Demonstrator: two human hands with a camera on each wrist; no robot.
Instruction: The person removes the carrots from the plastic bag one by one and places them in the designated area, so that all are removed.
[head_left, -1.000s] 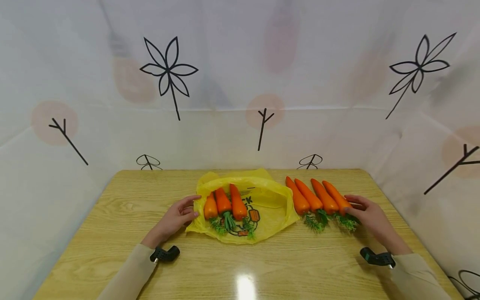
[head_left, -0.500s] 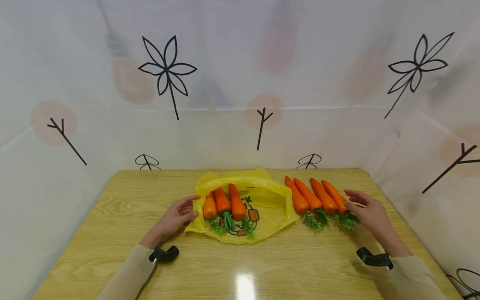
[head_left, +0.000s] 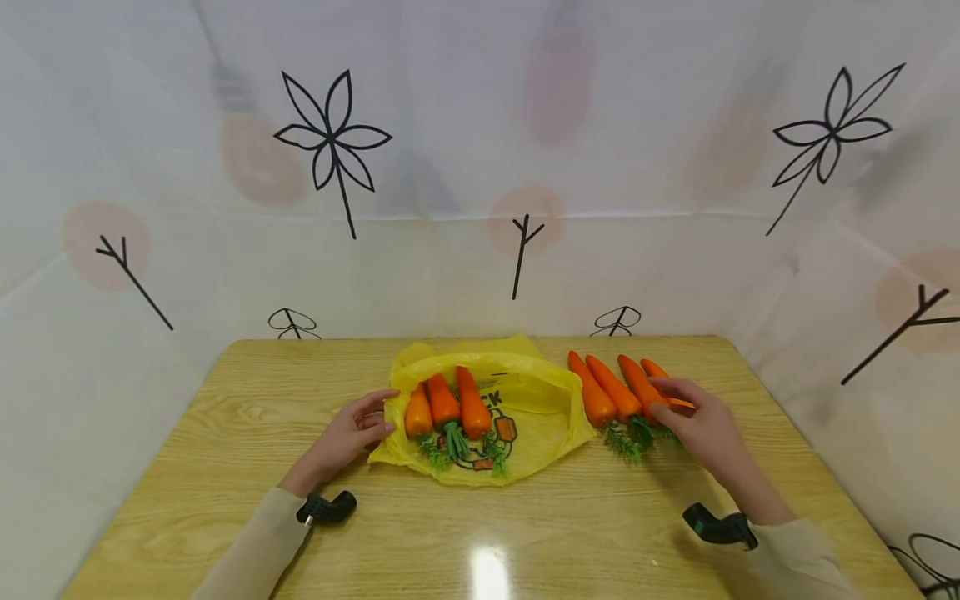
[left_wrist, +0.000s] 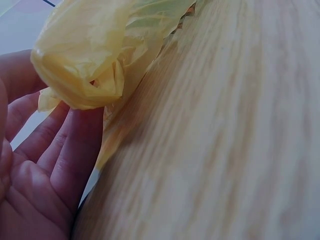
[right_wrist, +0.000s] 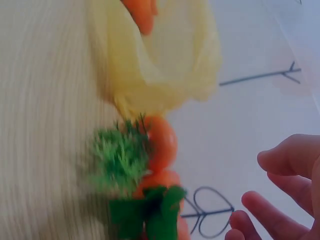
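A yellow plastic bag lies with its mouth toward me, and 3 orange carrots with green tops rest in its left part. At the left rim my left hand holds the bag; in the left wrist view its fingers go behind the crumpled plastic. Several more carrots lie side by side to the right of the bag, tips pointing away. Over the right end of this row is my right hand, covering part of the rightmost carrots. The right wrist view shows its fingers spread, with nothing between them.
Everything lies on a wood-grain table. A pale cloth with plant drawings stands behind it and along both sides. Each wrist wears a black camera mount, such as the right one.
My right hand has left the rightmost carrot's side and shifted left over the row. The left hand stays at the bag's rim, and the carrots keep their places.
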